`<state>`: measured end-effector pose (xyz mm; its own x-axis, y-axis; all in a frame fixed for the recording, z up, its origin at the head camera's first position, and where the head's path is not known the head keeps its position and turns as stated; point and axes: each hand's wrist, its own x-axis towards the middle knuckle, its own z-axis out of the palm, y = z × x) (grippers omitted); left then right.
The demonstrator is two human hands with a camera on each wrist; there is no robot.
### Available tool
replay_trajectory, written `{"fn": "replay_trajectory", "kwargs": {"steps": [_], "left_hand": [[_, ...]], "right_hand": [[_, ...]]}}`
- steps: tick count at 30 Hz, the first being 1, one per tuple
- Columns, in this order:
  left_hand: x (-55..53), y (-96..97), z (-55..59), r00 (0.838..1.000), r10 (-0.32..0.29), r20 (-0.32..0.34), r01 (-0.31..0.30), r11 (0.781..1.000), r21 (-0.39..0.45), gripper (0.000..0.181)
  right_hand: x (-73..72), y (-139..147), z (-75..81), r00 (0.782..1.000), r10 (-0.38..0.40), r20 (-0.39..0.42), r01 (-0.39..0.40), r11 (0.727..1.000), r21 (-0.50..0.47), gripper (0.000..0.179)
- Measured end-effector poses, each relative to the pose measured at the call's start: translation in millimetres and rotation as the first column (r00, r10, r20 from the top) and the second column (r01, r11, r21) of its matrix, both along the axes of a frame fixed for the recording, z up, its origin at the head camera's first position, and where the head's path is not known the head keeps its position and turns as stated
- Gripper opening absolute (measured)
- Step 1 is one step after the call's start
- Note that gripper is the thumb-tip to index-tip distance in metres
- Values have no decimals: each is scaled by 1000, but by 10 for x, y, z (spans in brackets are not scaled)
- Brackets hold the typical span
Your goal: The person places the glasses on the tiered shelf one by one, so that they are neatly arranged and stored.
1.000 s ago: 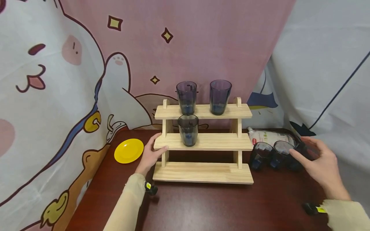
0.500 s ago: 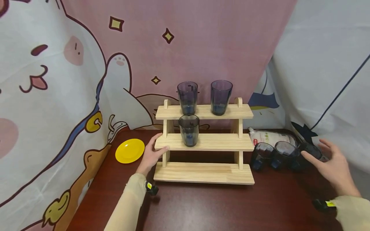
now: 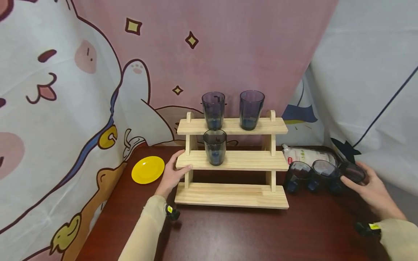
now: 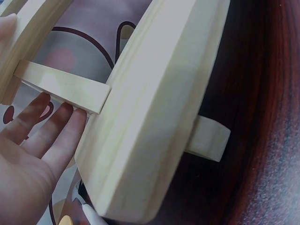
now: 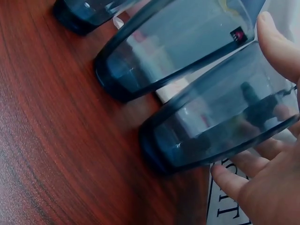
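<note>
Three glasses (image 3: 215, 148) are already standing on the wooden rack (image 3: 232, 195) mid-frame; three others (image 3: 321, 179) are remaining on the table (image 3: 254, 232) at right. The left hand (image 3: 169, 177) is gripping the rack's left side; the right hand (image 3: 373, 190) is spreading around the rightmost glass (image 5: 201, 126), whether pinching I can't tell.

A second ago the right hand (image 3: 373, 190) had its thumb tip across the rim of the middle glass (image 3: 321, 174) on the table; half a second ago it had shifted further right, fingers spread away from the rightmost glass (image 3: 351, 172). Now the gap between thumb and fingers has narrowed, with the thumb on that glass's near side and the fingers behind its rim; how firmly they touch is unclear. The right sleeve (image 3: 398, 233) has followed rightward, and the head view has drifted slightly left.
</note>
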<state>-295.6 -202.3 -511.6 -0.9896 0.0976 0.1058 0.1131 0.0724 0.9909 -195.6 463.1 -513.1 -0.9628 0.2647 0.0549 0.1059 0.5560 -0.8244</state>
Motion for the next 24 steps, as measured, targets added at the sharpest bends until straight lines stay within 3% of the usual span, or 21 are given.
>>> {"fn": "replay_trajectory", "kwargs": {"steps": [11, 19, 24], "left_hand": [[7, 3, -14, 1000, 14, -28, -14, 1000, -8, 68], [-2, 12, -22, 999, 22, -24, -22, 1000, -13, 69], [-13, 10, -26, 1000, 20, -21, -21, 1000, -19, 71]], "right_hand": [[-30, 61, -119, 999, -5, -36, 3, 999, -44, 88], [-21, 61, -88, 998, 10, -61, -21, 982, -186, 83], [8, 46, -81, 998, -53, -38, 46, 985, -166, 89]]}}
